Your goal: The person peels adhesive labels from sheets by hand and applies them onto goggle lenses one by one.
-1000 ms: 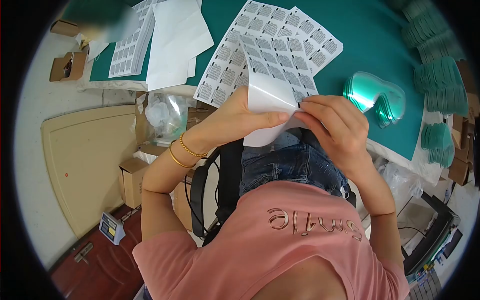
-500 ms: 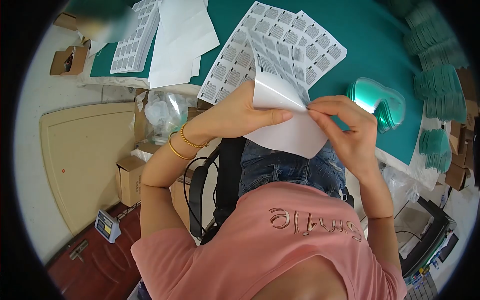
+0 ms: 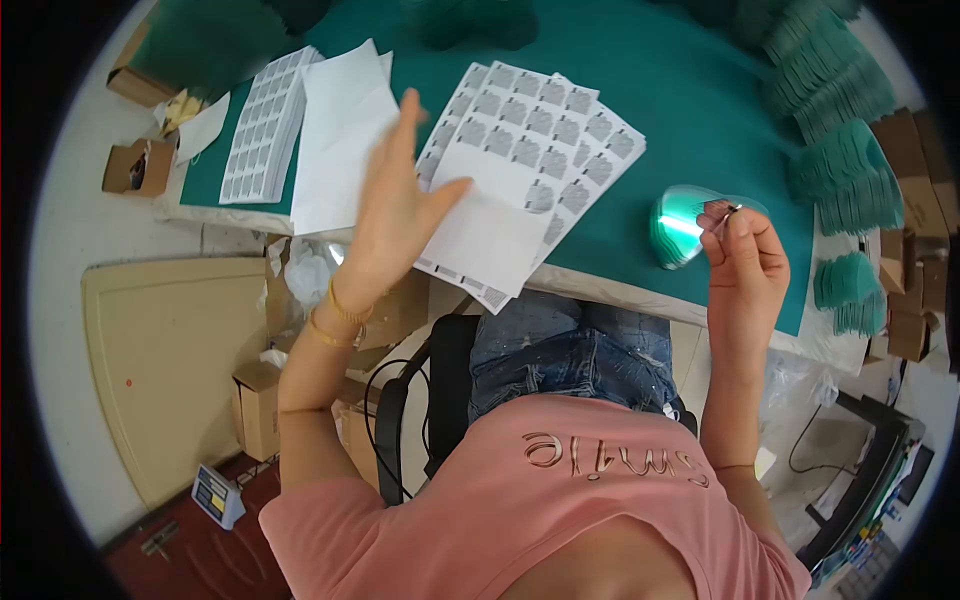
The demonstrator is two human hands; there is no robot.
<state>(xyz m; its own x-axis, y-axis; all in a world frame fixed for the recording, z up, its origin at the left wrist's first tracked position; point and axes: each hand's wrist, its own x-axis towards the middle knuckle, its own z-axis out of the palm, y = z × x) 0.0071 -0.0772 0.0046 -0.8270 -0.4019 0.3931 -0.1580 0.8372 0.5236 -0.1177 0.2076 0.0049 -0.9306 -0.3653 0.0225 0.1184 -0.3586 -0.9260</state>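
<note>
My left hand (image 3: 395,205), slightly blurred, hovers over the left side of the label sheets with thumb and fingers spread, holding nothing. Beneath and beside it, the top label sheet (image 3: 520,130) lies on others, printed with rows of small grey labels; its lower part is blank white. My right hand (image 3: 748,265) pinches a small sticker label (image 3: 734,209) between thumb and forefinger, only a dark bit of it showing. That hand is at the right edge of a stack of shiny green goggle-shaped lenses (image 3: 675,225), partly covering it.
White papers (image 3: 345,130) and a thick stack of label sheets (image 3: 265,125) lie left on the green table (image 3: 640,90). Rows of green lens pieces (image 3: 850,175) line the right edge. Cardboard boxes (image 3: 138,167) stand around, and a chair (image 3: 450,370) is below.
Both hands have come off the lifted label sheet, which now lies flat on the table. My left hand moved left and opened; my right hand moved right to the lenses with a small label.
</note>
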